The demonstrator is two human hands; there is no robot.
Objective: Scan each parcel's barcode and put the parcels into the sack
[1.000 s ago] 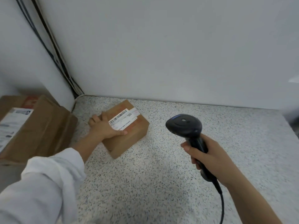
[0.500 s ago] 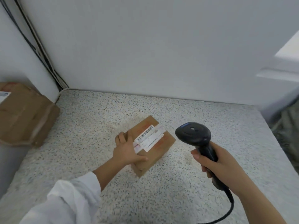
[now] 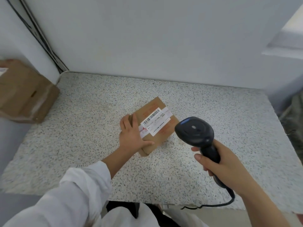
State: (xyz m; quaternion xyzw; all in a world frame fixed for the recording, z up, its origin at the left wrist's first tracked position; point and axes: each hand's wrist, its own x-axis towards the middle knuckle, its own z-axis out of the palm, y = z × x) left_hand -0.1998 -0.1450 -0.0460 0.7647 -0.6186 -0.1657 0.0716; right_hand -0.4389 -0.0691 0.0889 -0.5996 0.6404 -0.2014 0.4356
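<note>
The parcel [image 3: 154, 126] is pinned mid-bench [image 3: 91, 128], label up, by the left hand [image 3: 132, 135], laid flat, thumb spread. The scanner [image 3: 195, 133] is gripped by the right hand [image 3: 224, 167], just beside the parcel.

The place looks like a parcel-handling station, as shown by a speckled stone-look surface [image 3: 82, 145] set into a plain white-walled corner, a barcode-labelled cardboard parcel [image 3: 153, 104] on it, a corded handheld barcode scanner [image 3: 195, 133] and a larger taped carton [image 3: 24, 95] just off its left edge.
</note>
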